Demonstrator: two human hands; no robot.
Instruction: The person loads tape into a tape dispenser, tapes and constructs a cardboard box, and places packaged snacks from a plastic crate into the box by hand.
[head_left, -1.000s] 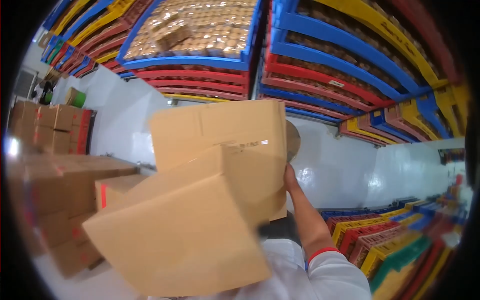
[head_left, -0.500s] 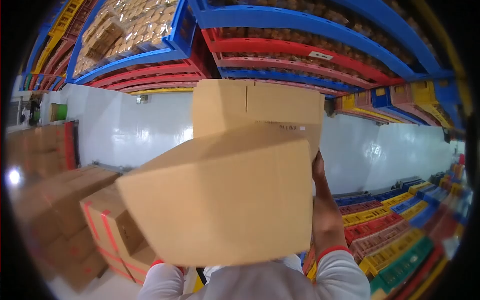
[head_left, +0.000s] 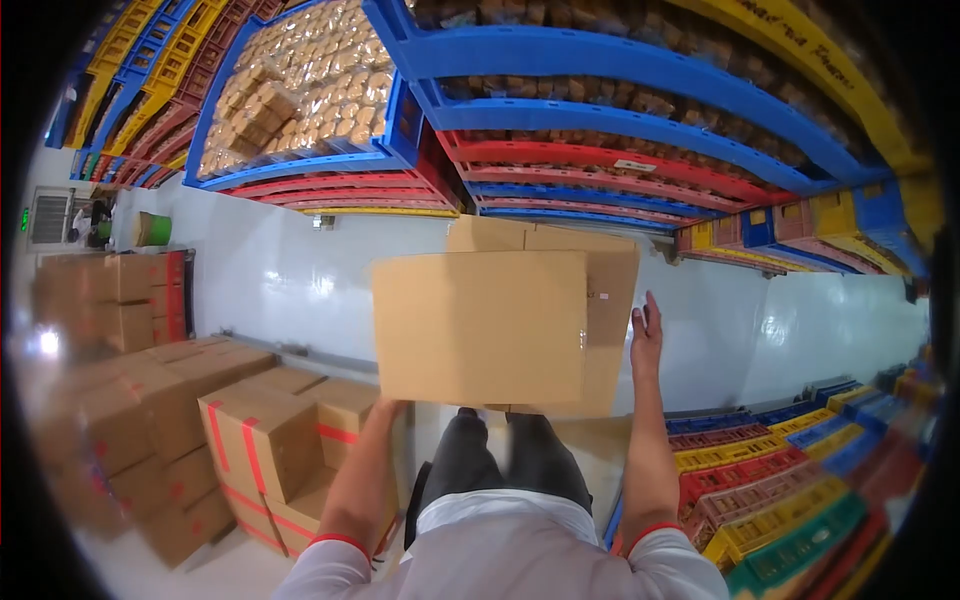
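A plain brown cardboard piece (head_left: 480,325) hangs in front of my body, overlapping a second, larger cardboard piece (head_left: 612,330) behind it that bears small print and a white label. My left hand (head_left: 393,405) is at the lower left corner of the front piece, its fingers mostly hidden by the cardboard. To the right of the rear piece, my right hand (head_left: 647,335) is raised with its fingers apart, a narrow gap between it and the cardboard edge.
Blue crates (head_left: 300,165) of wrapped packs stand stacked ahead. Taped cartons (head_left: 262,440) are piled at the left, with more cartons (head_left: 120,290) beyond. Colourful crates (head_left: 750,450) stand in rows at the lower right. The pale floor (head_left: 290,265) shows between the stacks.
The front cardboard has swung level and shifted away from my body, uncovering my legs. My left forearm has come into view. My right hand has come off the cardboard's edge and its fingers have spread.
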